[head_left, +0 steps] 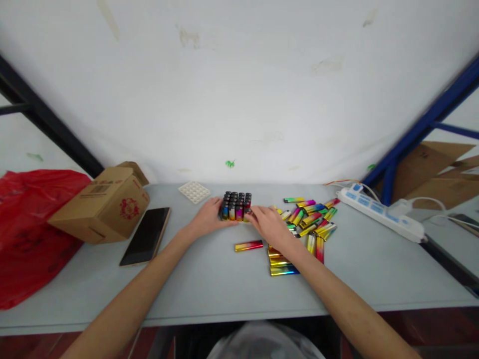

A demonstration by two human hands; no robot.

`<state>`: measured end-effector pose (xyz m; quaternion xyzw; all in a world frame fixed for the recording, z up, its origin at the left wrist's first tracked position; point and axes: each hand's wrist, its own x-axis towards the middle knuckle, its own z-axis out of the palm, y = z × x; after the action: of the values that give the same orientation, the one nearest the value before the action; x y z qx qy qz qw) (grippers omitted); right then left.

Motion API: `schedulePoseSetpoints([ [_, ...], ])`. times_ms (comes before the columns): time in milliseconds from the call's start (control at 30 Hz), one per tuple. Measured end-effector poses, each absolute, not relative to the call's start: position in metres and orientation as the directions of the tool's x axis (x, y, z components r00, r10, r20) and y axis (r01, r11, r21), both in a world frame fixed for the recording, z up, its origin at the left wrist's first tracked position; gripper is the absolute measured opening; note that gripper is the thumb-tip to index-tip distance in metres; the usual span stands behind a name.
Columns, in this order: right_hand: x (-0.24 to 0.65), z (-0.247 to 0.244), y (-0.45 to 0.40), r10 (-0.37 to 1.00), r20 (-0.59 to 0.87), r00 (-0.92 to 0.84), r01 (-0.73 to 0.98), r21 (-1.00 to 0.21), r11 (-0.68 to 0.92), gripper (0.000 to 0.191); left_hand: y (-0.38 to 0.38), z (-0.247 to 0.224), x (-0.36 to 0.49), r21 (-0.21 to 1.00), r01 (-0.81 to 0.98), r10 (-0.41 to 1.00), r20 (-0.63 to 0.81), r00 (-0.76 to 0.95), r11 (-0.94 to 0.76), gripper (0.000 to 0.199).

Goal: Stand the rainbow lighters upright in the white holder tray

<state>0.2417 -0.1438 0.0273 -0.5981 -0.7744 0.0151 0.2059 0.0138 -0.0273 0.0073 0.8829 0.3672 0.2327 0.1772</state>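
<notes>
Multicoloured upright lighters (235, 207) sit between both hands, left fingers (214, 215) against their edge, right fingers (253, 215) pinching one.

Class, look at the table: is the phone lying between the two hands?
No, the phone lies to the left of both hands, beside the cardboard box.

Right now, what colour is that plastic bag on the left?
The plastic bag is red; the head view shows it best.
</notes>
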Motion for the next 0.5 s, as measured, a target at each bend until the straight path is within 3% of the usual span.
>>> schedulePoseSetpoints([
  [133,0.233,0.032,-0.146,0.957,0.245,-0.159,0.969,-0.147,0.198,0.027,-0.026,0.007,0.013,0.471,0.571,0.724,0.262,0.638,-0.673,0.067],
  [300,0.253,0.03,-0.146,0.935,0.283,-0.213,0.936,-0.216,0.279,0.035,-0.021,0.003,0.011,0.466,0.579,0.727,0.248,0.64,-0.669,0.07],
  [500,0.308,0.034,-0.137,0.91,0.414,-0.031,0.951,-0.267,0.154,0.028,-0.018,0.001,0.01,0.469,0.576,0.727,0.253,0.639,-0.669,0.075],
])
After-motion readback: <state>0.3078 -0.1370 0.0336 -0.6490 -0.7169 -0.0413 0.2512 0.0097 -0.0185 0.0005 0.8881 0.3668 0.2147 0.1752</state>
